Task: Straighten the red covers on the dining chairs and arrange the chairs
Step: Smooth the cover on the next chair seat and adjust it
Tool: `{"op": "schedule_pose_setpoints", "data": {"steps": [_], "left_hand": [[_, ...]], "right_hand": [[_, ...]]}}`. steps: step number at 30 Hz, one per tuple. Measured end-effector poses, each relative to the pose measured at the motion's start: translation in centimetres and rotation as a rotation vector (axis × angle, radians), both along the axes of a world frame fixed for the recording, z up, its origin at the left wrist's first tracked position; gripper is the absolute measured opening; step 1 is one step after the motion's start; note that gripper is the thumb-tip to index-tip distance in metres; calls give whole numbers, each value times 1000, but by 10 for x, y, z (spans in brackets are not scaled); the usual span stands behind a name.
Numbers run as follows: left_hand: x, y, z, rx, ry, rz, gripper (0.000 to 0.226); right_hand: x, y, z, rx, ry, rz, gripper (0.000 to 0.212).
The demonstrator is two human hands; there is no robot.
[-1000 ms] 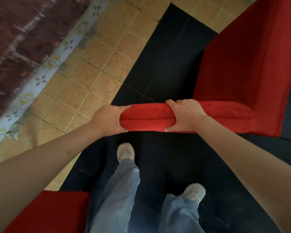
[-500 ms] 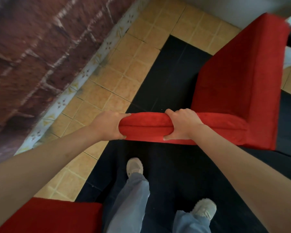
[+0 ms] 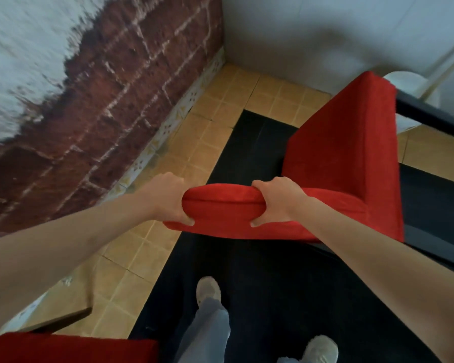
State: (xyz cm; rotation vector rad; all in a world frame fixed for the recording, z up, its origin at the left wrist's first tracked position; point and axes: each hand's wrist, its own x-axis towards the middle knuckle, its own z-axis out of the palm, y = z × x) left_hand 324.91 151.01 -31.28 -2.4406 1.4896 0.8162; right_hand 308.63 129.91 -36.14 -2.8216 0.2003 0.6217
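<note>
A dining chair in a red cover (image 3: 346, 153) stands in front of me, seen from above and behind, its seat reaching away to the upper right. My left hand (image 3: 168, 200) grips the left end of the padded backrest top (image 3: 223, 208), fingers curled over it. My right hand (image 3: 278, 201) grips the same top edge near its middle. A second red-covered chair (image 3: 71, 348) shows at the bottom left corner.
A brick wall (image 3: 95, 106) runs along the left, meeting a white wall at the far corner. Tan floor tiles (image 3: 142, 258) border a black mat (image 3: 260, 271) under my feet. A dark table edge (image 3: 430, 116) and a white object lie at the upper right.
The view has tilted up and the chair sits farther from the brick wall's base in frame; both hands keep the same grip on the backrest. My feet have stepped along the mat.
</note>
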Motion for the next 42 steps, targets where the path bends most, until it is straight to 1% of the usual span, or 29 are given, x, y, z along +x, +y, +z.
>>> {"op": "schedule_pose_setpoints", "data": {"steps": [2,4,7,8,10,12,17,21,24,30,34,38,40,42], "left_hand": [[-9,-13,17,33,-38,-38,56],[-17,-26,36,25,-43,-67,42],[-31,-48,64,41,-84,-107,38],[-35,-56,72,64,-111,-117,40],[-45,-70,88,105,-132,-114,53],[-55,-82,101,121,-139,-136,57],[-86,-109,133,118,-222,-237,53],[-116,-127,155,107,-296,-294,58],[-143,-142,172,127,-314,-313,64],[-194,-165,194,135,-331,-337,54],[-216,-172,199,34,-325,-306,41],[-243,-173,206,-122,-268,-239,40],[-258,-175,209,-206,-219,-190,46],[-274,-175,211,-329,-187,-134,66]], "right_hand": [[-8,-8,13,-2,6,-8,81],[-16,-17,25,23,9,-27,77],[-29,-32,44,61,0,-68,76],[-34,-37,50,73,-8,-82,76],[-46,-46,62,93,-29,-98,76],[-58,-55,72,107,-50,-107,75],[-89,-72,88,133,-92,-148,72],[-119,-86,96,121,-156,-156,74],[-144,-97,104,136,-201,-175,70],[-192,-116,117,208,-238,-262,66],[-220,-122,117,287,-307,-373,63],[-248,-132,116,333,-354,-440,61],[-262,-139,115,369,-362,-472,63],[-275,-145,116,403,-380,-490,63]]}}
